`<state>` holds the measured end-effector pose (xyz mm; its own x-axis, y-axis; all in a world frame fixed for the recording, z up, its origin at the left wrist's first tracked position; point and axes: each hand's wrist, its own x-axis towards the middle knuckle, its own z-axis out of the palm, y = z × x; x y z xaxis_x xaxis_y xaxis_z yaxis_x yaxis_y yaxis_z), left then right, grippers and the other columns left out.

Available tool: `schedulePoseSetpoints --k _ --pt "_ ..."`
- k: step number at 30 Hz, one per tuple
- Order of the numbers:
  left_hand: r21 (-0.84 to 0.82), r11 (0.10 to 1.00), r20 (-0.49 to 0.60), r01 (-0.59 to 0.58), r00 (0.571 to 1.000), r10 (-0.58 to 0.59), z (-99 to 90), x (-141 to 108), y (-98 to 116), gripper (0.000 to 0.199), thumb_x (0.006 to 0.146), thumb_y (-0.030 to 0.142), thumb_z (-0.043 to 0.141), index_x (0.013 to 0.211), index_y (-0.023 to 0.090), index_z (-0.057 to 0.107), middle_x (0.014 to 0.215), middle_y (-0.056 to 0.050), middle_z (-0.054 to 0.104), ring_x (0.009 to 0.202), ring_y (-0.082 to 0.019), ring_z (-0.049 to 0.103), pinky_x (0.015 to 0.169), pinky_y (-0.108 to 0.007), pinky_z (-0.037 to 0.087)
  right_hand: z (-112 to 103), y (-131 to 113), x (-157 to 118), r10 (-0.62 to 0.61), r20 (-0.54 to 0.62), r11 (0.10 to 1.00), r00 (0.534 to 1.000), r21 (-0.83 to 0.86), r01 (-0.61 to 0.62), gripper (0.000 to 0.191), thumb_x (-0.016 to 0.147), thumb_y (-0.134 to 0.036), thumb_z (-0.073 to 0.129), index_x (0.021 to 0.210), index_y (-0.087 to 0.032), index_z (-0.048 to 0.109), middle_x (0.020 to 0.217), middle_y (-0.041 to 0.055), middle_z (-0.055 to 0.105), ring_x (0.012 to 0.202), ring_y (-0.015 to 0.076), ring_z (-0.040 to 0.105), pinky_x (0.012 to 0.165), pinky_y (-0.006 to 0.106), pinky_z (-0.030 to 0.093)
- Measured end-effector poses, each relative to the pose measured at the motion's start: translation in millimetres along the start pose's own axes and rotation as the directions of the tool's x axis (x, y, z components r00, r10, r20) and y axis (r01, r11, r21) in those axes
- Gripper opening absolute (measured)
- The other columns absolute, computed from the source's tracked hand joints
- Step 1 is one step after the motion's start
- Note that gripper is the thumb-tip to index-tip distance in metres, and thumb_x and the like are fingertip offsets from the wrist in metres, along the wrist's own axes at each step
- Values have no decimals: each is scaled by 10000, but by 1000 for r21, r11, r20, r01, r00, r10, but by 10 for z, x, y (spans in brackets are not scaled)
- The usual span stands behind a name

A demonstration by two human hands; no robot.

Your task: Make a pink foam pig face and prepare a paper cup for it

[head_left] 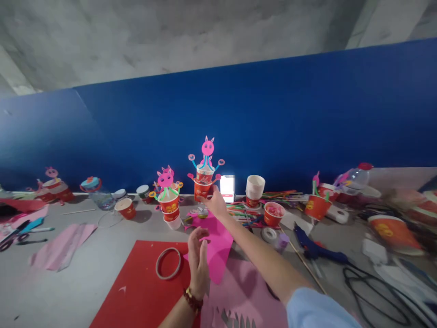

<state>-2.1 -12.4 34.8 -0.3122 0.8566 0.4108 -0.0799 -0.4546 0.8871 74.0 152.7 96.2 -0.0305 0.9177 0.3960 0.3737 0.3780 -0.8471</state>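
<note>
My right grip (216, 204) on a red paper-cup tower (201, 187) with a pink animal-face topper (207, 148).
It wraps round the lower cup, left of the white round paper-cup stack (255, 184); squeezing or nudging could dent or topple these light tiers. My left grip (198, 256), loosely open, seemingly holding nothing, is nearer me than that stack. Small pink pieces (274, 210) sit in the red paper cup (272, 220) front-right of it.
</note>
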Motion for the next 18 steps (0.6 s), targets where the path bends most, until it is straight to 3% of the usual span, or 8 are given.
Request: schedulePoseSetpoints --k 4,8,18 --pt "40 999 30 31 999 -32 10 -45 -72 316 995 374 444 1276 229 463 1184 -112 570 1028 -230 605 857 -382 500 402 86 152 0 42 998 999 -59 3 500 738 -375 749 1134 -183 510 1019 103 715 898 270 675 735 339 483" --pt "55 996 44 67 997 -69 13 -75 -115 319 998 368 437 1285 231 465 1219 -120 566 1012 -226 615 876 -389 493 662 201 192 -33 103 994 994 -105 44 459 736 -323 748 1114 -191 524 1066 93 702 987 260 653 801 316 464" --pt "42 994 60 97 993 -100 40 -57 -57 302 982 366 470 1254 237 497 1174 -114 581 949 -210 614 807 -351 520 961 442 182 -11 145 973 989 -225 44 465 790 -337 690 1168 -150 495 1066 162 696 1034 317 642 848 357 462"
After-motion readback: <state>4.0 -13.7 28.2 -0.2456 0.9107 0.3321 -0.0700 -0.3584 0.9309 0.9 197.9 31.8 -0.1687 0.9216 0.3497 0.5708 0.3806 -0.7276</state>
